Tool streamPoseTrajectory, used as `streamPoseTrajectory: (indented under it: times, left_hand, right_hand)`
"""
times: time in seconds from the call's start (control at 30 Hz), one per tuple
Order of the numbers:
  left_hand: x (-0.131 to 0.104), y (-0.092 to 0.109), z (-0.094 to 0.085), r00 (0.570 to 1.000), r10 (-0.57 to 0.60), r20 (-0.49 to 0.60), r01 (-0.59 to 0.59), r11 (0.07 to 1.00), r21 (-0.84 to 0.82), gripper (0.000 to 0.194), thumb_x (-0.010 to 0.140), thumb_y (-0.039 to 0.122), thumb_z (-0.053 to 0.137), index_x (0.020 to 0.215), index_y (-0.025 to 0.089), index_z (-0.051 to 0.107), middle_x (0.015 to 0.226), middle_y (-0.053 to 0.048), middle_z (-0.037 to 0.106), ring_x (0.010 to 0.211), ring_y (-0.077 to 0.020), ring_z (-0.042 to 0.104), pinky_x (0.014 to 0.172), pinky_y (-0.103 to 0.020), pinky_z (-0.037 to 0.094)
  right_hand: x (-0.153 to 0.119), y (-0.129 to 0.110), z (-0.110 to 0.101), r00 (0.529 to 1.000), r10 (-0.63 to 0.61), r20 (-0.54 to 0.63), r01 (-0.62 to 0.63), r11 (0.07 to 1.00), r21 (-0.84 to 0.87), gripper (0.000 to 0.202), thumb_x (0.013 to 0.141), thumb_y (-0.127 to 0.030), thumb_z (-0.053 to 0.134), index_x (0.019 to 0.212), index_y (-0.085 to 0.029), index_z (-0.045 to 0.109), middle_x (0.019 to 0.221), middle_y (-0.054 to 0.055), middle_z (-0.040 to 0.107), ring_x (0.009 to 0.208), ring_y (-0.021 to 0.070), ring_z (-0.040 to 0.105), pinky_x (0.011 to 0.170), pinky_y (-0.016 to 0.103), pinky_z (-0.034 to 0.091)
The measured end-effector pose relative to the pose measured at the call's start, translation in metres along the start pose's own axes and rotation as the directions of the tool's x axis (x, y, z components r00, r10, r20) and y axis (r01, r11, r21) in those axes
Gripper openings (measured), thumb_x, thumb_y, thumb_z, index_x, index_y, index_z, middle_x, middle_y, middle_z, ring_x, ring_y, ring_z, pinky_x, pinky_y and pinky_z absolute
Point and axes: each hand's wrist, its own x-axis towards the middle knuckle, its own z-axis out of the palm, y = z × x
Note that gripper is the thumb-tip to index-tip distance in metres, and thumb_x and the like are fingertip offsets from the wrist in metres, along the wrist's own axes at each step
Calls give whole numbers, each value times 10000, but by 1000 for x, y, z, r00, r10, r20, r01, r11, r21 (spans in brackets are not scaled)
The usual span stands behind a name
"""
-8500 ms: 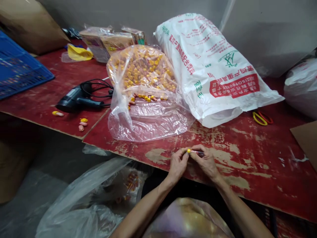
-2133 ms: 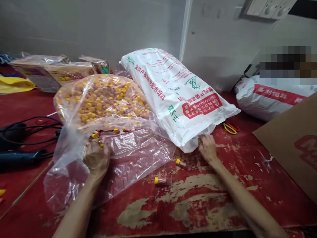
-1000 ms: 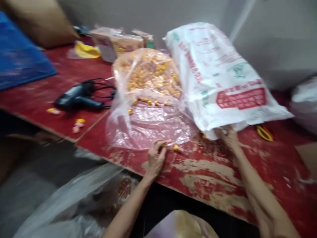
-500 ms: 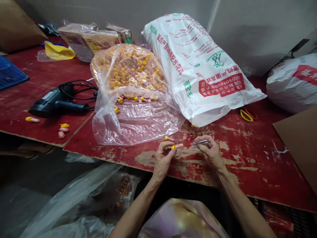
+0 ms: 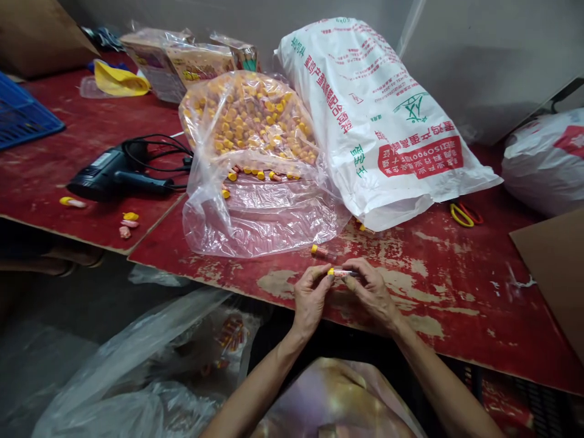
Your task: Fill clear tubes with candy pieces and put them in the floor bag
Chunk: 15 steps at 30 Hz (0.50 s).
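Observation:
Between finger and thumb, my left hand (image 5: 311, 299) pinches the yellow end of a small capped tube (image 5: 338, 273) with red-and-white print. My right hand (image 5: 371, 292) is closed on a clear plastic piece (image 5: 350, 274) that meets the tube's other end. Both hands are close together above the front of the red table. Just behind them another yellow-capped tube (image 5: 322, 251) lies on the table. A large clear bag (image 5: 255, 121) full of yellow-capped tubes lies open beyond the hands.
A white printed sack (image 5: 387, 121) leans at the back right, near yellow-handled scissors (image 5: 462, 215). On the left are a black heat gun (image 5: 109, 173), loose tubes (image 5: 73, 202) and a blue crate (image 5: 27, 112). Cardboard (image 5: 556, 261) stands at the right edge.
My right hand has moved left, bringing the clear piece against the tube in my left hand. The whole view has shifted slightly, with table objects now farther right and higher.

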Motion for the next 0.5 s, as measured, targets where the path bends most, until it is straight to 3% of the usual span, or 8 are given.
streamPoseTrajectory:
  times: [0.1,0.2,0.3,0.43,0.5]
  left_hand:
    - [-10,-2,3,1000,2,23,-4,998,60,257,817,315,623,1031,206,718,1017,-64,694,961,-188,634,893,-325,482]
    - [-18,-5,7,998,9,60,-15,995,100,296,867,296,544,1108,205,690,1109,-86,683,1024,-201,629,933,-354,473]
    - [-16,-4,10,992,36,119,-53,988,144,308,870,249,515,1125,201,681,1124,-90,680,1034,-204,632,939,-354,477]
    - [2,4,8,940,74,334,-177,940,292,288,828,146,507,999,215,728,974,-61,716,929,-204,660,858,-338,509]
    - [18,11,4,919,146,367,-294,874,387,271,822,128,506,937,215,736,899,-49,719,851,-195,666,805,-326,517]
  right_hand:
    - [-6,0,11,997,-75,-25,72,990,-120,171,903,-323,523,995,-223,625,954,55,625,906,187,598,790,322,499]
    - [-17,3,24,983,-129,-132,100,974,-205,185,916,-287,496,1048,-250,620,969,65,608,900,196,599,776,340,519]
    - [-20,6,23,964,-177,-199,121,957,-265,190,920,-272,490,1063,-260,614,974,76,592,895,201,598,765,346,530]
    - [-2,14,-8,988,-108,108,138,934,-330,159,928,-295,482,928,-236,630,859,48,592,783,174,595,681,295,514]
    - [8,25,-23,982,-97,162,161,879,-449,185,923,-303,470,845,-228,621,820,45,573,705,167,572,635,294,490]
